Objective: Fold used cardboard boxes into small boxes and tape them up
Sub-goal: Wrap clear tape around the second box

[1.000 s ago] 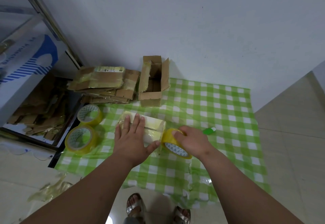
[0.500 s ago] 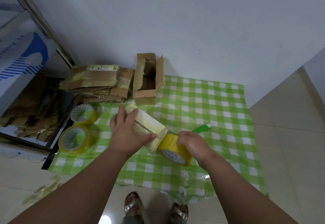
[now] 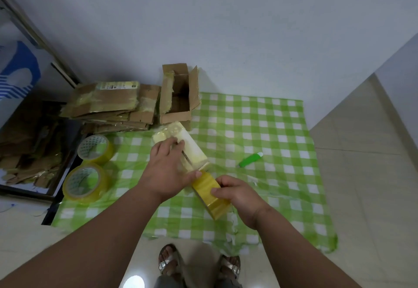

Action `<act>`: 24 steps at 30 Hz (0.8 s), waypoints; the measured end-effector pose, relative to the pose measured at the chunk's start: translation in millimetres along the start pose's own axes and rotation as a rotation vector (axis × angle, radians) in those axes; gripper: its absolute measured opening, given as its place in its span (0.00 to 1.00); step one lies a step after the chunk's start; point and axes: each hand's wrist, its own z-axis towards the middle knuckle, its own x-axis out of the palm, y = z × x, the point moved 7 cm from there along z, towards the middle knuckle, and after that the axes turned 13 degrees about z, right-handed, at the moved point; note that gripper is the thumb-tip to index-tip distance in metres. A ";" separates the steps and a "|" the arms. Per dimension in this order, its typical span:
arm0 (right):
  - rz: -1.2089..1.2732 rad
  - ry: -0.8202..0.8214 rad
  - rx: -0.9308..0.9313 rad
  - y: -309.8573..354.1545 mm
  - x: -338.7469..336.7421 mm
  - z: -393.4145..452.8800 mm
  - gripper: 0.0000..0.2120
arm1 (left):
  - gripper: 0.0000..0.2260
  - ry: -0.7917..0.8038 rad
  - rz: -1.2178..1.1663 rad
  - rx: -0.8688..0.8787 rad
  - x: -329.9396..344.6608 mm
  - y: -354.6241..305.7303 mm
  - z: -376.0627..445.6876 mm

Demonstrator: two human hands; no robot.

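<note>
Where the green checked cloth (image 3: 260, 115) covers the floor: small taped box (image 3: 181, 147) near centre, lying at a slant, far end toward the open cardboard box (image 3: 178, 97), near end toward the tape roll in hand (image 3: 210, 194). Left hand (image 3: 168, 170) laid over the small taped box, fingers spread along the top, thumb pressed at the near end close to the roll. Right hand (image 3: 237, 195) curled round the tape roll in hand, fingers gripping the yellow outer face; roll just beside the near end of the box. Strip between roll and box not clearly readable.

Surroundings: green utility knife (image 3: 250, 160) on the cloth, right of the box, well apart from both hands. Two spare tape rolls (image 3: 90, 167) at the left edge of the cloth, one nearer, one farther, lying flat, close together. Stack of flattened cardboard (image 3: 108, 106) at the far left, beside the open cardboard box, partly off the cloth. Farther left, loose cardboard scraps (image 3: 24, 152) in a dark tray-like area under a metal frame (image 3: 38, 36). White wall (image 3: 226, 27) behind; tiled floor (image 3: 362, 174) to the right. Sandalled feet (image 3: 199, 265) at the near edge.

Obstructions: left hand hiding much of the small box's top.

Containers: open cardboard box upright, flaps raised; interior shadowed, contents not discernible.
</note>
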 end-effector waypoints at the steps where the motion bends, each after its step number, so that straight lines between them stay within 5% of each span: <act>1: -0.026 0.005 0.007 -2.2 -2.0 -0.6 0.01 | 0.42 0.005 -0.005 0.007 1.1 0.5 -1.9; 9: -0.221 0.039 0.029 -7.6 -4.4 -3.2 0.14 | 0.32 0.054 -0.033 0.047 8.7 -1.7 -6.2; 14: -0.360 0.033 0.012 -16.8 -5.9 -1.0 0.06 | 0.32 0.100 0.014 0.051 11.4 -1.8 -5.9; 24: -0.575 -0.003 0.001 -23.4 -12.9 3.0 0.14 | 0.31 0.010 0.151 -0.018 7.8 -5.8 -14.9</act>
